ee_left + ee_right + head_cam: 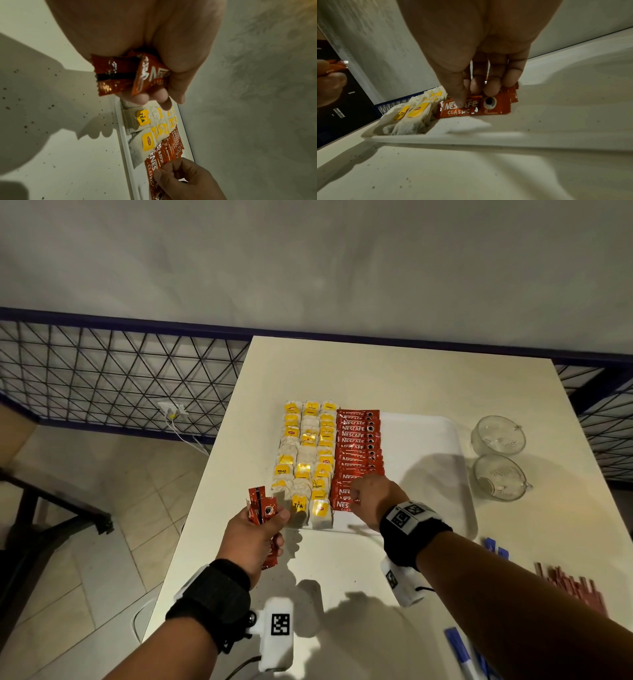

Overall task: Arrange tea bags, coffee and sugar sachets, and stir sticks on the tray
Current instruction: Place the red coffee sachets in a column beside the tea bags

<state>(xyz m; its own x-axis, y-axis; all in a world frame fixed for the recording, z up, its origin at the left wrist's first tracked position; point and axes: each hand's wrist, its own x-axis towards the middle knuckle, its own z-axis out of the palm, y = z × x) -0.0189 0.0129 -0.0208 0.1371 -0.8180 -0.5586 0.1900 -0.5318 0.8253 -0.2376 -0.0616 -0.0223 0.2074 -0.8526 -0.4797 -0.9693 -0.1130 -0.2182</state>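
A white tray [445, 440] lies on the table. Its left part holds three columns of yellow-tagged tea bags [308, 457] and one column of red coffee sachets [358, 446]. My left hand [253, 535] hovers off the tray's near left corner and grips a small bunch of red coffee sachets [120, 75]. My right hand [476, 88] reaches down at the near end of the coffee column, thumb and curled fingertips pinching the nearest sachet [494, 108], which lies flat on the tray. Brown stir sticks [575, 583] and blue sachets [459, 645] lie on the table at the near right.
Two clear glass cups [498, 436] [501, 477] stand right of the tray. The tray's right half is bare. The table's left edge [205, 491] drops to a tiled floor, with a wire mesh fence [120, 371] behind. Dark specks dot the tabletop near me.
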